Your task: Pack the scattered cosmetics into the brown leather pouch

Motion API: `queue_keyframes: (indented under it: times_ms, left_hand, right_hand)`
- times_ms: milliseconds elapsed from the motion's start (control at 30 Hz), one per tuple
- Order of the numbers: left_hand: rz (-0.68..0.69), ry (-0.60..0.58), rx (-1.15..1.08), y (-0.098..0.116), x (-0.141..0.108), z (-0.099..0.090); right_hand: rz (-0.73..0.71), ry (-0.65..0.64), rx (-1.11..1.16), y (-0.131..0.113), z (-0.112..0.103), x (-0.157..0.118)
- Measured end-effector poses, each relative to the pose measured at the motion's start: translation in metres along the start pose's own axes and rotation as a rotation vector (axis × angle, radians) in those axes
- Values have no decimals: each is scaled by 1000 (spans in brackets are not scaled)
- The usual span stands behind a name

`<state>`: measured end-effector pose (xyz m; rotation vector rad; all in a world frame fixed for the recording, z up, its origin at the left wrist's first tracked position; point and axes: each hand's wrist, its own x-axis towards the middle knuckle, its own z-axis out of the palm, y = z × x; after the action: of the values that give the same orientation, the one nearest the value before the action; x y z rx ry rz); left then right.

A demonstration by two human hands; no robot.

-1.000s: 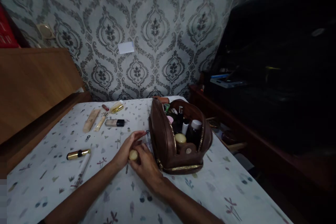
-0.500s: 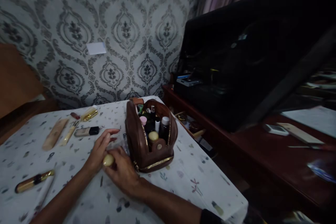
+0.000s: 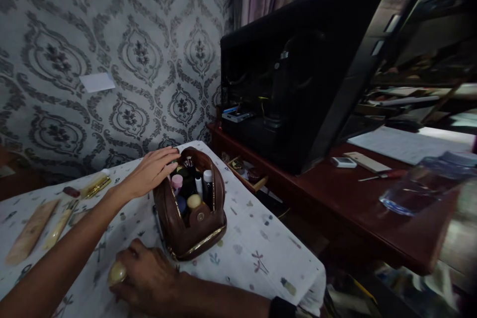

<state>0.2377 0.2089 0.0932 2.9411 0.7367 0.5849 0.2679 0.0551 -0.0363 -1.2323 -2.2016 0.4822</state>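
Note:
A brown zip bag (image 3: 194, 236) stands unzipped on the patterned white cloth, with bottles inside, among them a pink cap (image 3: 177, 182), a white-capped bottle (image 3: 207, 179) and a cream round lid (image 3: 194, 201). My left hand (image 3: 154, 169) lies over the bag's back left rim, fingers stretched out, holding nothing visible. In front of the bag and to its left, my right hand (image 3: 147, 273) has its fingers wrapped round a small cream round-topped container (image 3: 118, 273), low over the cloth.
At the left lie a beige tube (image 3: 32, 231), a slim cream tube (image 3: 59, 226) and a gold-trimmed item (image 3: 96, 185). On the right, a dark red desk (image 3: 372, 223) carries a large black case (image 3: 276, 94), papers (image 3: 398, 144) and a clear bottle (image 3: 428, 179).
My left hand has moved from beside my right hand up onto the bag's rim. My right hand has drawn nearer and leftward with the cream container. The view has turned right.

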Motion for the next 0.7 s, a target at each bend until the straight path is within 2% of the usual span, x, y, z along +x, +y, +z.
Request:
queue_keyframes:
  times_ms: [133,233,400,567,700]
  left_hand:
    - [-53,-159,18,-9,14,0]
    - [-34,-204,41,-6,13,-10]
    - [-72,-161,49,-6,9,-21]
    - [-101,-91,20,-17,3,-12]
    - [-87,-18,-11,-27,-3,-3]
  right_hand:
    - [18,-22,-47,4,2,1]
    - [13,-2,-66,5,2,2]
    - [-7,-6,-77,7,6,3]
    - [-21,-22,-82,11,12,4]
    - [-25,-45,-86,10,9,4]
